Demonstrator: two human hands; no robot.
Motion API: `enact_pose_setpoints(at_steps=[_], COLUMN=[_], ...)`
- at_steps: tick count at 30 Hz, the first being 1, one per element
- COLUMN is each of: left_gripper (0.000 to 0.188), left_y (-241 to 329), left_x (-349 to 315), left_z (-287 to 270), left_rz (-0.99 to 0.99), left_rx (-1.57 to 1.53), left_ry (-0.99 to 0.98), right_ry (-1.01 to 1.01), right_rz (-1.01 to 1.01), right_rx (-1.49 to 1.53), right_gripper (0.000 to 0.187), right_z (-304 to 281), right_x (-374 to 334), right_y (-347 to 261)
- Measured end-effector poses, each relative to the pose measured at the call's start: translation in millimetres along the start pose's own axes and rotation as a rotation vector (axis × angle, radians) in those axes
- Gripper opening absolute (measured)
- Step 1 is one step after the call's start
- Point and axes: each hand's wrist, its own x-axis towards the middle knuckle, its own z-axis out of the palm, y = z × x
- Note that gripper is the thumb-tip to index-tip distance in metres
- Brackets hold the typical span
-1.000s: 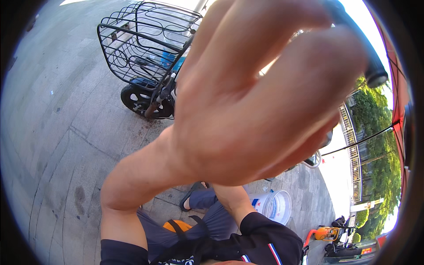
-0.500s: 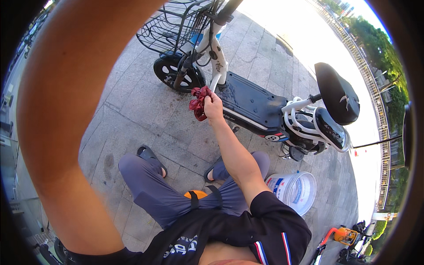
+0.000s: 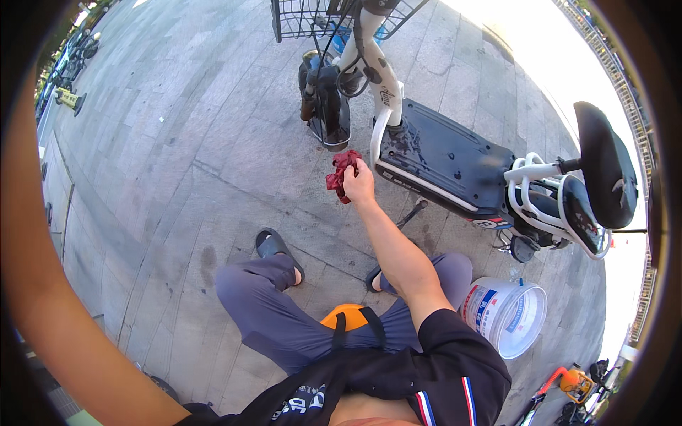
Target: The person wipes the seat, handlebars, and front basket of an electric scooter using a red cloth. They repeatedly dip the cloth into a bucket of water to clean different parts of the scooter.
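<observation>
From the head camera, I can't see the left hand, so I can't tell what it's doing. Just the left arm (image 3: pixel 57 305) shows, going up the left side. The white and black scooter (image 3: pixel 447 160) has its far basket (image 3: pixel 305 20) cut off. Something orange (image 3: pixel 347 312) is mostly hidden between the legs. A clear bucket (image 3: pixel 490 312) sits to the right of the right knee. The right arm (image 3: pixel 398 252) covers part of the right leg. The right hand (image 3: pixel 360 183) squeezes a red cloth (image 3: pixel 337 184), left of the scooter's footboard. The cloth is all scrunched, a bit longer from near to far, poking out left.
</observation>
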Motion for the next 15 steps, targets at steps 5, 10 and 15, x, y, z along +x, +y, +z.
enact_pose_setpoints(at_steps=[5,10,15], left_gripper=[0.036,0.035,0.035], left_y=[-53,-93,-120], left_x=[-15,-31,-49], left_z=[13,24,34], left_rz=[-0.225,-0.362,-0.459], left_rx=[-0.046,-0.088,-0.115], left_ry=[0.059,0.098,0.115], right_ry=[0.200,-0.023,-0.073], right_rz=[-0.506,-0.622,-0.633], right_rx=[-0.236,-0.633,-0.951], right_gripper=[0.024,0.031,0.038], right_z=[25,52,62], right_x=[81,166,191], right_y=[-30,-68,-73])
